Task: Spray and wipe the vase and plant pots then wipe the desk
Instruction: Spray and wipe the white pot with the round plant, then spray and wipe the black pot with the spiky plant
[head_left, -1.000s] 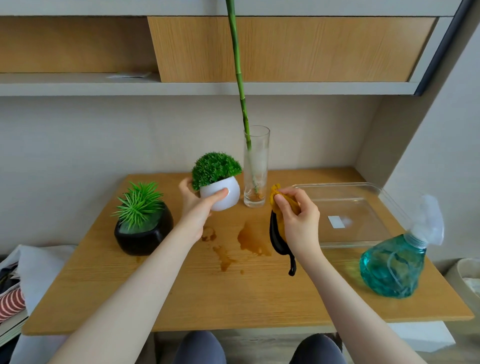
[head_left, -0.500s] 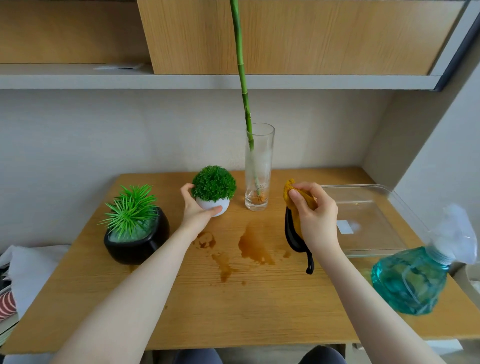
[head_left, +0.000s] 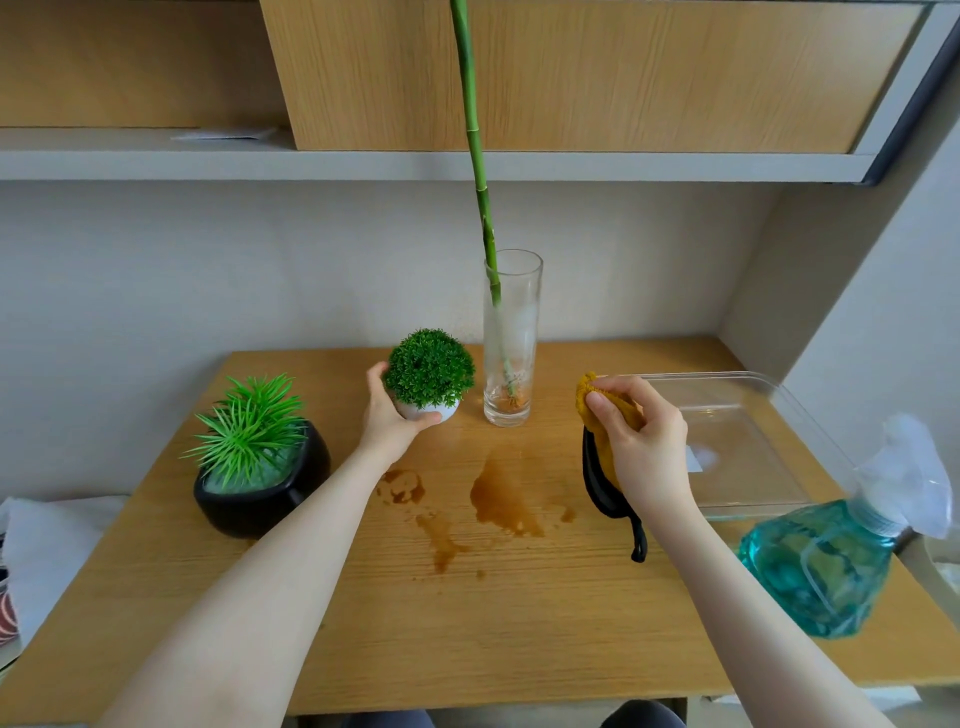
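Flanking spill (head_left: 501, 501), tray (head_left: 810, 415) (clear), vase (head_left: 511, 338)

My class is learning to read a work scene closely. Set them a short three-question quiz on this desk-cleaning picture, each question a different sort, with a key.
1. True or false: the left hand holds the small white pot.
2. What does the right hand pinch? A) spray bottle B) yellow cloth C) glass vase
3. Fill in: brown spill marks lie on the ____.

Key:
1. True.
2. B, the yellow cloth; the spray bottle and glass vase stand untouched.
3. Desk.
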